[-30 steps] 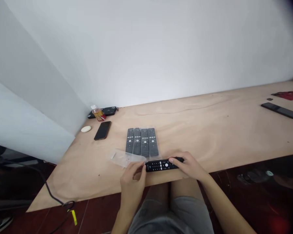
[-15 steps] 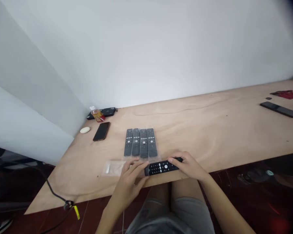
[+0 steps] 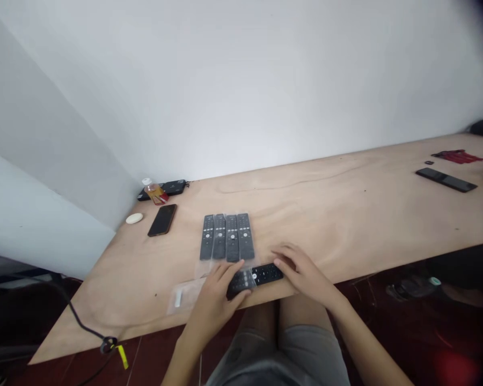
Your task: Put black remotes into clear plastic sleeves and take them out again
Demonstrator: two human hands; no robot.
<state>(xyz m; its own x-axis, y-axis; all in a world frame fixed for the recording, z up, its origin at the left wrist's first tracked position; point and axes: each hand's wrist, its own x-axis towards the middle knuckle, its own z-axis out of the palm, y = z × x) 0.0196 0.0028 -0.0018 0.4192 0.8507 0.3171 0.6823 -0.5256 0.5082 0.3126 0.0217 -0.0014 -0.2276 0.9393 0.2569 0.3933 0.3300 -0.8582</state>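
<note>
Remote (image 3: 268, 273): prev. fully bare, then w/ only the end nearest L hand (image 3: 216, 292) covered; now inserted approx. halfway into clear sleeve (image 3: 184, 296), mouth of sleeve near the round white btn, between hands. L hand: prev. pinching at remote end; now spread over the sleeved sect., fingers at far edge, thumb at near edge. R hand (image 3: 306, 271): prev. thumb atop keys; now thumb tip at the exposed end, index fingertip just beyond, grip loosened.
</note>
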